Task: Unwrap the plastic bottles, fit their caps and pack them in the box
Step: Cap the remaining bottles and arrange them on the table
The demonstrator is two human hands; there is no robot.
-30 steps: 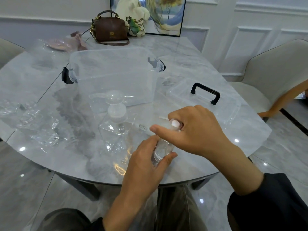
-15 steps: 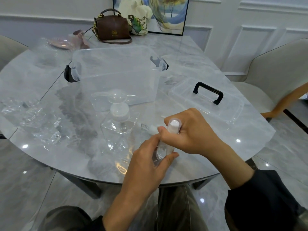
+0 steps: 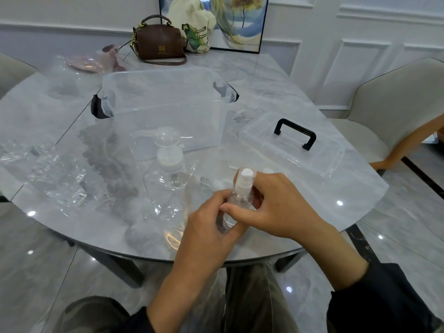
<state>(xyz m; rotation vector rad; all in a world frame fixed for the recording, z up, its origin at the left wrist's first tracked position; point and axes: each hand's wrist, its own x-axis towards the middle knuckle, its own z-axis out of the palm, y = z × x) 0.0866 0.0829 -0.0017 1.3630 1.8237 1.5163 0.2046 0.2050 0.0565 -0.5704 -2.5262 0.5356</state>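
Observation:
A small clear spray bottle (image 3: 241, 197) with a white nozzle under a clear cap stands upright near the table's front edge. My left hand (image 3: 206, 227) grips its lower body. My right hand (image 3: 276, 207) wraps around its shoulder, thumb lying across the front. To the left stands a larger clear pump bottle (image 3: 168, 174), still partly in clear wrapping. Behind it sits the open clear storage box (image 3: 165, 109) with black latches. Its clear lid (image 3: 295, 150) with a black handle lies to the right.
Crumpled clear plastic wrapping (image 3: 55, 174) lies at the left of the marble table (image 3: 336, 188). A brown handbag (image 3: 158, 42), a cloth bag and a framed picture stand at the far edge. A beige chair (image 3: 396, 111) is at the right.
My right hand moved down from the bottle's top to its shoulder, leaving the capped nozzle uncovered. My left hand kept its grip on the bottle's lower body.

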